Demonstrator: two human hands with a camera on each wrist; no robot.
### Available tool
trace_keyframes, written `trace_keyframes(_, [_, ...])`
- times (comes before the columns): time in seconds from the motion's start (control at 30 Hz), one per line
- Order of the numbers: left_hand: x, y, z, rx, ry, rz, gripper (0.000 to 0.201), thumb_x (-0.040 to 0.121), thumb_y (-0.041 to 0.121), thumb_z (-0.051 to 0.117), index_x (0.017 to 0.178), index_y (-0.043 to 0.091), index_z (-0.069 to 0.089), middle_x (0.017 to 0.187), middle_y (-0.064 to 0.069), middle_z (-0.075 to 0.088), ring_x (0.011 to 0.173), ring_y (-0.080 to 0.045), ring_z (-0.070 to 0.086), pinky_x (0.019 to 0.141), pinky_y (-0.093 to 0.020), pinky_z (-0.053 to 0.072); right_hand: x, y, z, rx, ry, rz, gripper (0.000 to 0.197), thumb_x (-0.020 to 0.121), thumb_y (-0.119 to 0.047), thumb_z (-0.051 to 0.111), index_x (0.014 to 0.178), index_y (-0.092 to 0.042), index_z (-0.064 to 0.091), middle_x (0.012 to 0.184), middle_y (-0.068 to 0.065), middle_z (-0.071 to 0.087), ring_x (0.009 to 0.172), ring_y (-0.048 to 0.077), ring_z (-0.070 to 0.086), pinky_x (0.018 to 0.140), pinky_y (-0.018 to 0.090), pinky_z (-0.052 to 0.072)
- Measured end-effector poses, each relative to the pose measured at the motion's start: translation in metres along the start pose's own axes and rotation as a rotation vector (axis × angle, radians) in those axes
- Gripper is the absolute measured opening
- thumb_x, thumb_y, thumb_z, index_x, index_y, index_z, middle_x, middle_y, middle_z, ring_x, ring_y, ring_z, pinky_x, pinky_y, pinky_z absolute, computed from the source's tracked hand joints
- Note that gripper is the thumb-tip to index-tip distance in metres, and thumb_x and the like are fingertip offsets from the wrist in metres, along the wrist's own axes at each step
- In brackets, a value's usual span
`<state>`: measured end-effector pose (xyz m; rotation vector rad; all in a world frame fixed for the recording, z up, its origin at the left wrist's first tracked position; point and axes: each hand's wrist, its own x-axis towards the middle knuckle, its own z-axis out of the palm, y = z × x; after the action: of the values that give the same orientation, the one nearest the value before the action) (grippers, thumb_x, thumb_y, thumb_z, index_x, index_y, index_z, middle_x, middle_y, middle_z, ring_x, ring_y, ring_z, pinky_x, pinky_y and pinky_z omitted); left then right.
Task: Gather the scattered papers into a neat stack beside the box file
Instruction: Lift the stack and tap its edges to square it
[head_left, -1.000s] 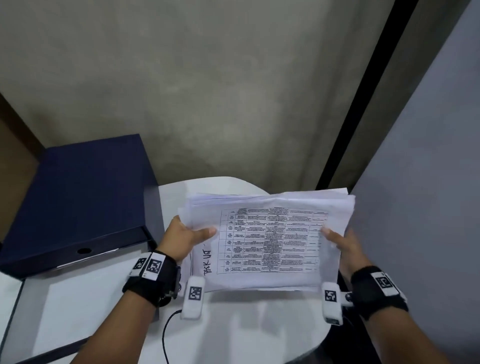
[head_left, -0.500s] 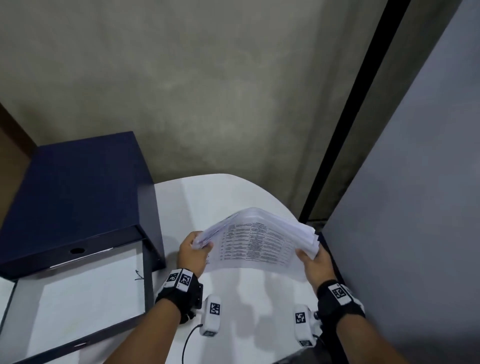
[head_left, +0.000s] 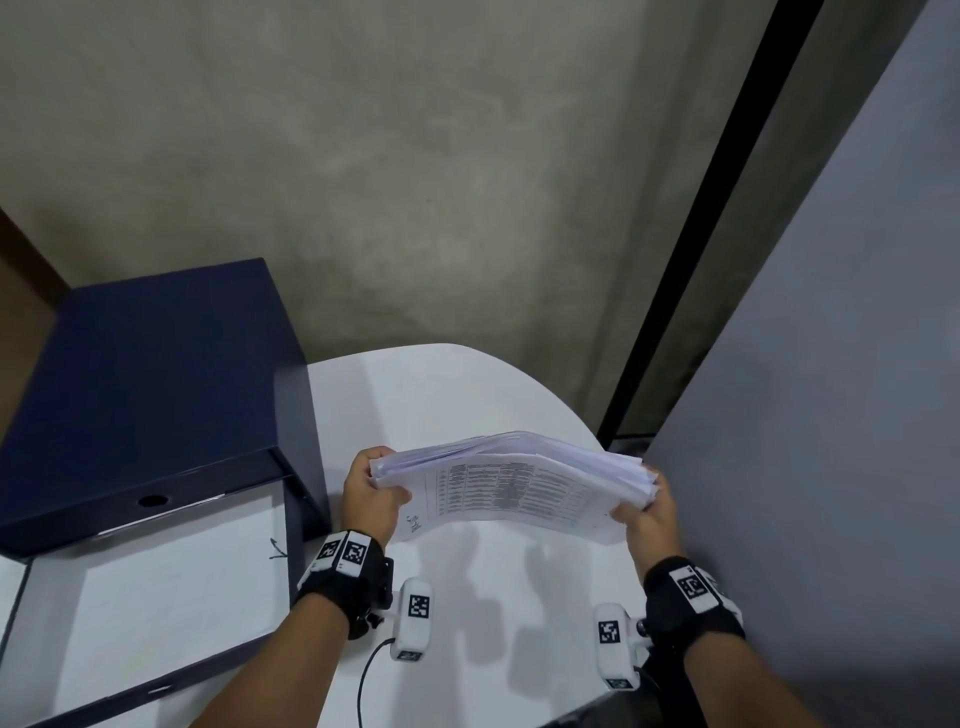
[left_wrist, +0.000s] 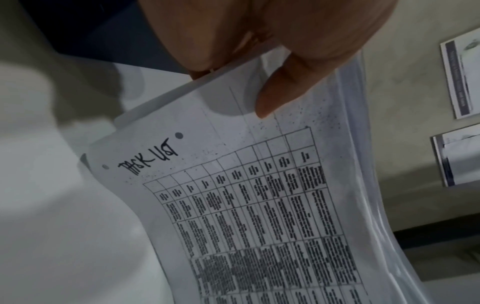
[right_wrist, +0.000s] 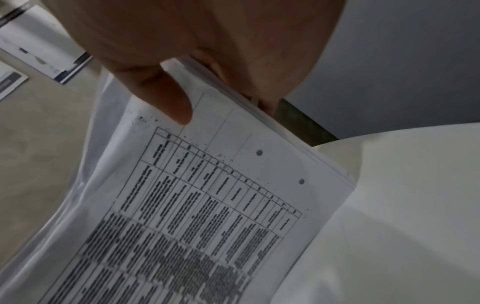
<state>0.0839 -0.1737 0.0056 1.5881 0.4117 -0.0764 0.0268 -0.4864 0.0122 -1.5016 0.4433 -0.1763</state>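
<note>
A thick bundle of papers with a printed table on the near sheet stands tilted on its lower edge on the white table. My left hand grips its left end, thumb on the printed face. My right hand grips the right end the same way, thumb on top, fingers behind. The sheets' upper edges fan unevenly. The dark blue box file lies open to the left, its lid raised and a white sheet in its tray.
The white table is rounded at the far end, with a concrete wall behind it. A grey partition stands close on the right. A black cable trails on the table near my left wrist. Posters hang on the wall.
The bundle has tipped from lying flat and facing me to standing on edge, lower and closer to the table. Both hands kept their hold. My view has pulled back.
</note>
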Motion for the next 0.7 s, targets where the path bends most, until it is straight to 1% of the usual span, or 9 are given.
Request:
trace_keyframes(0.1, [0.000,0.000,0.002,-0.005,-0.030,-0.007,0.054,0.058,-0.014,0.052,0.082,0.035,0.053,0.086,-0.003,0.060,0.081,-0.026,0.056,0.073,-0.041,0.048,-0.001,-0.005,0.000,-0.031,-0.023,0.002,0.060,0.048,0.001,0.043,0.102,-0.022,0.054,0.094,0.004,0.060,0.084,0.018,0.054,0.069,0.032,0.042])
trace_keyframes(0.2, [0.003,0.000,-0.001,-0.025,-0.030,0.000,0.052,0.053,-0.006,0.050,0.090,0.028,0.056,0.091,-0.007,0.065,0.086,-0.029,0.060,0.077,-0.046,0.052,0.002,-0.002,-0.003,-0.024,0.030,0.013,0.056,0.051,0.001,0.045,0.101,-0.023,0.052,0.093,0.004,0.060,0.082,0.020,0.053,0.068,0.032,0.041])
trace_keyframes(0.27, [0.002,0.000,0.001,-0.027,-0.036,0.004,0.047,0.063,-0.014,0.054,0.095,0.021,0.057,0.092,-0.010,0.067,0.086,-0.030,0.063,0.075,-0.046,0.054,0.003,0.001,0.000,-0.073,0.024,-0.004,0.048,0.067,0.007,0.050,0.099,-0.029,0.051,0.094,0.002,0.061,0.085,0.017,0.055,0.070,0.030,0.043])
trace_keyframes(0.3, [0.001,0.000,0.002,-0.023,-0.041,0.019,0.043,0.070,-0.017,0.057,0.094,0.018,0.057,0.089,-0.008,0.066,0.084,-0.027,0.062,0.073,-0.041,0.053,0.005,0.004,0.001,-0.106,0.023,-0.025,0.046,0.078,0.010,0.051,0.099,-0.031,0.051,0.096,-0.001,0.061,0.088,0.016,0.057,0.072,0.027,0.044])
trace_keyframes(0.4, [0.002,-0.004,0.006,-0.009,-0.038,0.089,0.031,0.080,-0.010,0.064,0.086,0.019,0.058,0.081,-0.003,0.062,0.078,-0.022,0.056,0.072,-0.034,0.047,0.008,0.006,0.003,-0.139,0.031,-0.085,0.045,0.093,0.006,0.052,0.101,-0.038,0.054,0.105,-0.010,0.063,0.099,0.006,0.059,0.084,0.022,0.044])
trace_keyframes(0.5, [0.004,-0.006,0.003,-0.048,-0.015,0.093,0.030,0.080,-0.007,0.066,0.085,0.023,0.061,0.084,-0.003,0.065,0.080,-0.023,0.059,0.074,-0.036,0.048,0.006,0.006,0.001,-0.134,0.041,-0.087,0.040,0.091,0.003,0.057,0.100,-0.036,0.057,0.105,-0.004,0.066,0.099,0.013,0.062,0.087,0.027,0.047])
trace_keyframes(0.57, [0.001,-0.004,0.000,-0.097,-0.042,0.070,0.032,0.072,-0.007,0.066,0.088,0.020,0.058,0.084,-0.004,0.062,0.080,-0.024,0.058,0.071,-0.035,0.047,0.002,0.005,-0.002,-0.113,0.019,-0.085,0.035,0.084,-0.001,0.065,0.102,-0.030,0.056,0.102,0.001,0.065,0.095,0.020,0.061,0.080,0.029,0.048])
trace_keyframes(0.63, [0.000,0.000,-0.001,-0.188,-0.105,0.081,0.038,0.061,-0.001,0.065,0.091,0.021,0.058,0.086,-0.006,0.061,0.080,-0.026,0.058,0.071,-0.038,0.047,-0.002,0.001,-0.002,-0.048,-0.006,-0.106,0.040,0.078,-0.007,0.073,0.109,-0.021,0.053,0.104,0.005,0.064,0.092,0.019,0.063,0.077,0.028,0.050])
trace_keyframes(0.7, [0.001,0.005,-0.003,-0.269,-0.131,0.119,0.040,0.060,0.008,0.073,0.094,0.023,0.059,0.092,-0.007,0.062,0.083,-0.028,0.059,0.075,-0.041,0.048,-0.003,-0.007,0.002,0.010,0.026,-0.131,0.040,0.078,-0.014,0.077,0.109,-0.022,0.054,0.104,0.005,0.063,0.087,0.017,0.065,0.074,0.028,0.053])
